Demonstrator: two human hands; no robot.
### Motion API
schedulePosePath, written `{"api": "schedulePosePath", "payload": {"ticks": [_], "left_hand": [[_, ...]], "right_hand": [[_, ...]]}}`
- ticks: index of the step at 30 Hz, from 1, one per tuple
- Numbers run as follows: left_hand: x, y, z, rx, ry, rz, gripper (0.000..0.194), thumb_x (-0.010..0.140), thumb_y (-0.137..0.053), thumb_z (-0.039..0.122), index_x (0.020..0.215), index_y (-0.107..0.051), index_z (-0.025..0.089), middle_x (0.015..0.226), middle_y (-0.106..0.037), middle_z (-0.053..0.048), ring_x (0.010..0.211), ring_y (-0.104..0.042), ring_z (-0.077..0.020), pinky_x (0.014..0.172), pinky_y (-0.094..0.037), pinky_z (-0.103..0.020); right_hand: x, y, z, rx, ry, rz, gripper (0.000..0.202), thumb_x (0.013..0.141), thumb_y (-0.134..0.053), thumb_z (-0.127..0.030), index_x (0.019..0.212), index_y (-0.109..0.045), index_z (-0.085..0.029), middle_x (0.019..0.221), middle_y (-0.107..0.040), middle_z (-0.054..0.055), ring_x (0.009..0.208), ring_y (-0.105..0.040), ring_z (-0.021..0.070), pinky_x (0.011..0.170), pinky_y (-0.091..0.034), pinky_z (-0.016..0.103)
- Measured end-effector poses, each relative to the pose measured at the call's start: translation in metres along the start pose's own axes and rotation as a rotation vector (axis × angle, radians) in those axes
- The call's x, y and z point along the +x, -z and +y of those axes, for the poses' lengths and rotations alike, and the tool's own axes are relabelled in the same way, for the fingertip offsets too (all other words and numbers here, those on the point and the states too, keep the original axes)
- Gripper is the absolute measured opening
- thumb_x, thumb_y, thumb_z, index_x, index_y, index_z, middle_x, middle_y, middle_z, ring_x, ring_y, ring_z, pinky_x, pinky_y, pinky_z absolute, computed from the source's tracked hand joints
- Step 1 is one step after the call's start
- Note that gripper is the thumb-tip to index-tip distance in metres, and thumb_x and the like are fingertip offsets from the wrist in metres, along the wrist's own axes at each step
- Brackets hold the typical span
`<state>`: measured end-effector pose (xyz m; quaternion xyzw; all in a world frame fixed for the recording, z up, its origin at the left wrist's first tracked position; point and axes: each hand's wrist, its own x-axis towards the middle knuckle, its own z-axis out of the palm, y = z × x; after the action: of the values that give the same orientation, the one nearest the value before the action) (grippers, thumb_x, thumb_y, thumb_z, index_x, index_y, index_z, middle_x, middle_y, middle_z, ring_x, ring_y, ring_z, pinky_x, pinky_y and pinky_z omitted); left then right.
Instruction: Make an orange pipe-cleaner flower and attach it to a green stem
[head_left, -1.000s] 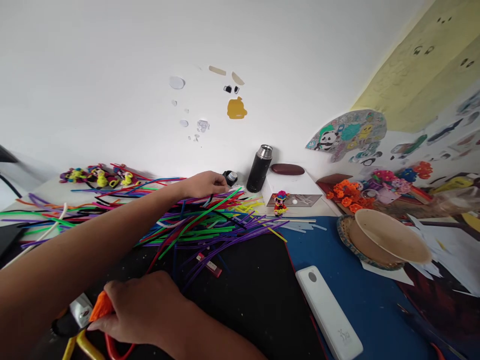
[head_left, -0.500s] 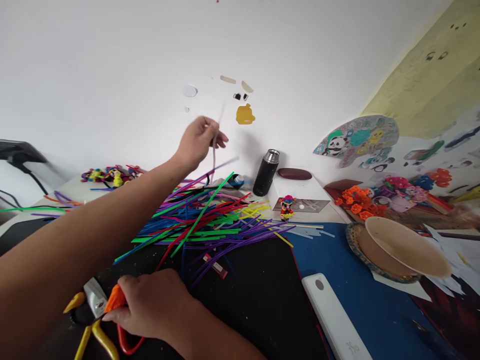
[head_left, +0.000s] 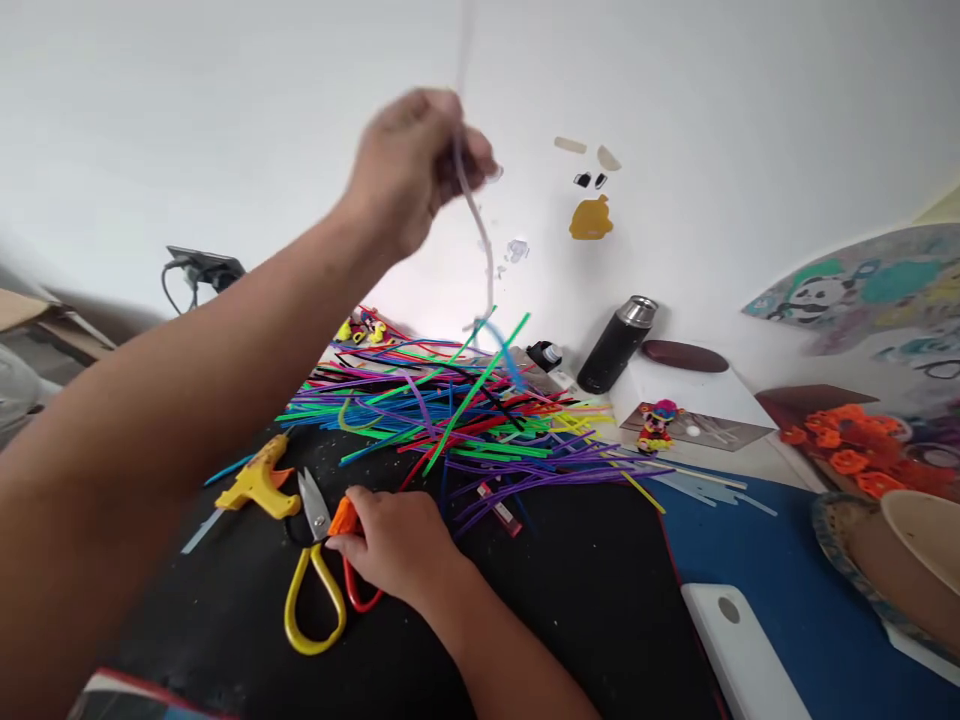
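My left hand (head_left: 420,160) is raised in front of the wall, its fingers pinching a pale pipe cleaner (head_left: 480,235) that runs up out of view and curves down toward the pile. A blurred blue pipe cleaner (head_left: 506,355) rises near its lower end. Low on the black mat, my right hand (head_left: 401,540) is closed around a fuzzy orange piece (head_left: 345,518). Beside it lie scissors (head_left: 317,520) with one yellow and one red handle, blades partly apart. The big heap of coloured pipe cleaners (head_left: 420,420) spreads behind both hands.
A yellow glue gun (head_left: 259,482) lies left of the scissors. Behind the heap stand a black thermos (head_left: 616,345) and a white box (head_left: 697,400) with a small figure (head_left: 658,425) before it. At right are a white device (head_left: 742,650) and a bowl (head_left: 926,540).
My left hand has gone higher, drawing the pale pipe cleaner up from the heap. My right hand keeps its grip on the orange piece. The view has turned left.
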<state>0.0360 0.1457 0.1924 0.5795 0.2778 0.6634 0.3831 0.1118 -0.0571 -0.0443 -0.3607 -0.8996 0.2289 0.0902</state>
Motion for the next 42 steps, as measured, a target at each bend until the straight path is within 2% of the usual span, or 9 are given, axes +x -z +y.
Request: {"api": "schedulePosePath", "payload": {"ticks": [3,6,11,14,18,22,26,29,42], "left_hand": [[0.005,0.013,0.002,-0.061,0.054,0.143,0.038,0.117,-0.038,0.024,0.082,-0.052,0.026,0.081,-0.074,0.0,0.084,-0.07,-0.0141,0.092,-0.056,-0.031],[0.004,0.021,0.009,-0.028,0.276,0.059,0.032,0.115,-0.046,0.022,0.086,-0.059,0.022,0.087,-0.078,-0.004,0.09,-0.074,-0.0168,0.091,-0.059,-0.033],[0.004,0.035,0.023,-0.197,0.141,0.234,0.042,0.122,-0.031,0.024,0.094,-0.061,0.014,0.096,-0.076,-0.002,0.109,-0.073,-0.0125,0.093,-0.055,-0.024],[0.003,0.046,0.021,-0.155,0.319,0.177,0.031,0.118,-0.044,0.019,0.091,-0.059,0.015,0.095,-0.075,-0.006,0.1,-0.073,-0.0167,0.091,-0.058,-0.029],[-0.002,0.058,0.007,-0.194,0.119,0.171,0.031,0.116,-0.045,0.017,0.086,-0.054,0.022,0.082,-0.068,0.001,0.083,-0.064,-0.0092,0.082,-0.052,-0.017],[-0.027,0.054,-0.023,-0.115,0.404,0.214,0.041,0.111,-0.043,0.012,0.072,-0.051,0.021,0.061,-0.047,0.003,0.053,-0.042,-0.0101,0.054,-0.042,-0.022],[-0.061,0.051,-0.05,-0.163,0.525,0.118,0.024,0.096,-0.055,-0.002,0.087,-0.068,0.016,0.068,-0.055,0.0,0.056,-0.052,-0.0096,0.054,-0.046,-0.022],[-0.078,0.058,-0.06,-0.183,0.645,0.094,0.028,0.089,-0.059,-0.007,0.101,-0.075,0.012,0.071,-0.062,-0.003,0.062,-0.06,-0.0124,0.062,-0.055,-0.025],[-0.113,0.078,-0.065,-0.205,0.772,0.057,0.017,0.097,-0.064,-0.002,0.094,-0.072,0.012,0.077,-0.074,-0.006,0.072,-0.076,-0.0159,0.079,-0.067,-0.028]], "right_hand": [[0.0,0.0,0.001,0.02,0.004,0.013,0.045,0.103,-0.071,-0.059,0.129,-0.066,-0.023,0.109,-0.084,0.006,0.098,-0.083,0.029,0.078,-0.059,0.035],[0.0,0.0,0.001,0.031,0.006,0.011,0.042,0.102,-0.073,-0.056,0.128,-0.066,-0.023,0.11,-0.084,0.006,0.099,-0.082,0.0286,0.079,-0.059,0.035],[0.0,0.0,0.0,0.018,0.015,0.001,0.044,0.103,-0.072,-0.056,0.13,-0.066,-0.022,0.109,-0.084,0.007,0.099,-0.082,0.0299,0.078,-0.059,0.036],[-0.001,0.001,-0.001,0.026,-0.001,0.0,0.044,0.103,-0.072,-0.056,0.13,-0.066,-0.022,0.109,-0.084,0.007,0.098,-0.082,0.029,0.078,-0.059,0.036],[-0.001,0.002,-0.002,0.016,-0.001,-0.009,0.046,0.103,-0.07,-0.059,0.131,-0.065,-0.023,0.109,-0.084,0.007,0.098,-0.082,0.0295,0.078,-0.059,0.036],[0.0,0.002,-0.003,-0.004,-0.016,-0.02,0.049,0.105,-0.065,-0.061,0.135,-0.064,-0.022,0.108,-0.084,0.007,0.098,-0.083,0.0299,0.078,-0.06,0.037],[0.001,0.001,-0.002,-0.031,-0.011,-0.028,0.054,0.103,-0.069,-0.061,0.139,-0.062,-0.022,0.11,-0.084,0.008,0.099,-0.082,0.0318,0.079,-0.062,0.039],[0.001,0.0,-0.001,-0.028,-0.003,-0.02,0.055,0.103,-0.07,-0.059,0.141,-0.062,-0.021,0.111,-0.084,0.009,0.099,-0.082,0.0321,0.079,-0.062,0.04],[0.001,-0.001,-0.001,-0.028,0.008,-0.009,0.054,0.103,-0.071,-0.056,0.141,-0.061,-0.019,0.11,-0.083,0.011,0.098,-0.083,0.0306,0.079,-0.061,0.037]]}}
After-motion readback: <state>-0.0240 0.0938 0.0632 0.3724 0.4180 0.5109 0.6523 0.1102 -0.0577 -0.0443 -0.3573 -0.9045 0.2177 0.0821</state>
